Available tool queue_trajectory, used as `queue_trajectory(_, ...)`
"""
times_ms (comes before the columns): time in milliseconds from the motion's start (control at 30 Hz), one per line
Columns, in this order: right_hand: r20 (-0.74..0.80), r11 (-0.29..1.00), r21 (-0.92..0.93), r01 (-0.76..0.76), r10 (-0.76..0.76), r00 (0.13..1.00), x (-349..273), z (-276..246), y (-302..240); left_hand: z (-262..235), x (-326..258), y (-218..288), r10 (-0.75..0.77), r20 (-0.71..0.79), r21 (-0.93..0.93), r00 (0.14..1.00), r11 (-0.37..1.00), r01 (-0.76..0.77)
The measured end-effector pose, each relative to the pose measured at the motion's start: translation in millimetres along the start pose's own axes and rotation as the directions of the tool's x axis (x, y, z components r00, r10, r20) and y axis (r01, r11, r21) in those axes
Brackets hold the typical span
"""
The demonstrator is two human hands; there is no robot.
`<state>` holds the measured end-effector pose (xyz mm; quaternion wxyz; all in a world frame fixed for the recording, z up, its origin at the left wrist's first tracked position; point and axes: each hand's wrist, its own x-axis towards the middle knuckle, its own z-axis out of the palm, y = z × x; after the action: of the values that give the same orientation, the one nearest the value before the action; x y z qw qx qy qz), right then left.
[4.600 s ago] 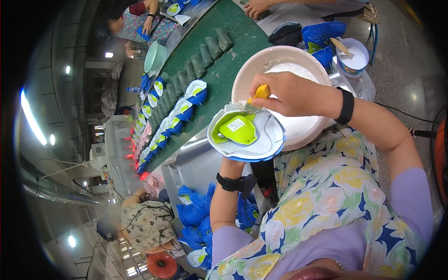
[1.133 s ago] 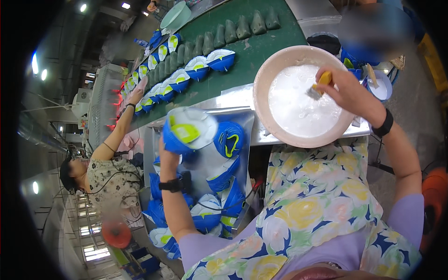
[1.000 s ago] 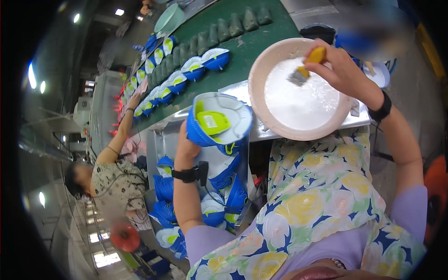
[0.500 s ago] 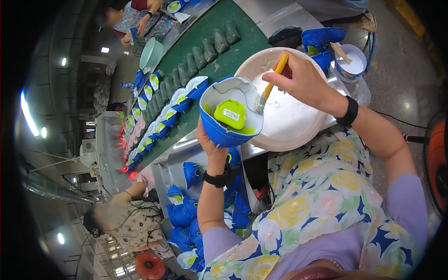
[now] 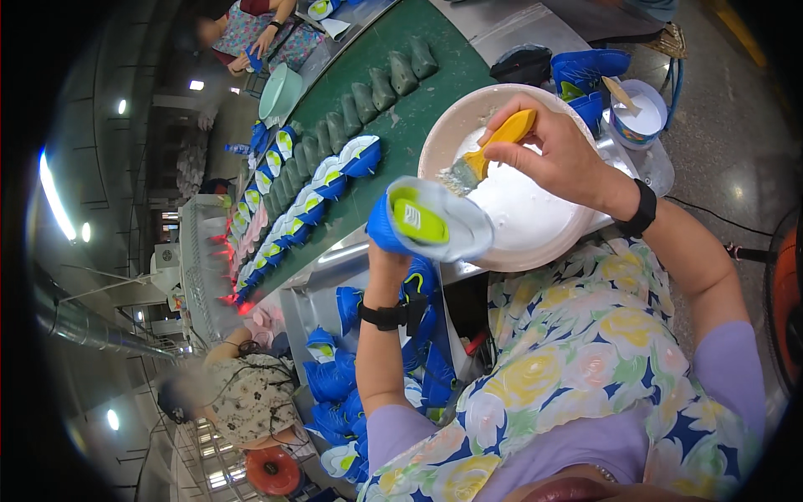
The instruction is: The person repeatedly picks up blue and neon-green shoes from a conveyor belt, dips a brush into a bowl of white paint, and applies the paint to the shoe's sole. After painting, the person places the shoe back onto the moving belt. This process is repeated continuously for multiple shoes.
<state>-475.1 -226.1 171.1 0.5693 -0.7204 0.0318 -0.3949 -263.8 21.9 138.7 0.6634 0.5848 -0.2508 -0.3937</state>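
Note:
A blue shoe upper point(image 5: 386, 226) with a white lining and a lime-green tongue is held up in my left hand point(image 5: 387, 263). The fingers are mostly hidden behind it, and the upper is blurred by motion. My right hand point(image 5: 556, 159) grips a paintbrush point(image 5: 506, 134) with a yellow handle. Its whitened bristles point down to the left, just above the upper and over the near-left part of a pale pink basin point(image 5: 435, 138). White liquid point(image 5: 535, 209) fills the bottom of that basin.
A green conveyor belt point(image 5: 456, 63) carries grey shoe lasts point(image 5: 381, 88) and a row of blue uppers point(image 5: 330, 180). More uppers point(image 5: 330, 381) pile up in a metal tray below left. A tub of white liquid point(image 5: 640, 117) with a brush stands right. Co-workers point(image 5: 251, 38) are at far left.
The upper has tilted and turned in my left hand, its opening swinging right. My right hand has rolled the brush, lifting its bristles off the upper's inside edge toward the upper left.

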Motion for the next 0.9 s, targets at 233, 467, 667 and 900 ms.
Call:
queue_trajectory(233,0.281,0.902,0.096,0.420,-0.430,0.858,7.0,21.3,-10.4,42.9,-20.6,-22.0,-0.355,0.320,-0.646,0.878,0.596,0.476)
queue_trajectory(467,0.317,0.965,-0.168,0.202,-0.141,0.938,10.9,5.3,-7.1,46.6,-17.7,-22.9,-0.334,0.110,-0.569,0.936,0.751,0.335)
queue_trajectory(667,0.388,0.974,-0.218,-0.055,0.139,0.911,5.2,-21.7,-5.1,40.3,-15.4,-9.2,-0.256,-0.035,-0.353,0.966,0.907,0.228)
queue_trajectory(900,0.313,0.930,-0.195,0.313,-0.243,0.918,11.8,-5.7,-3.8,42.0,-6.5,-5.3,-0.157,0.016,-0.397,0.987,0.905,0.150)
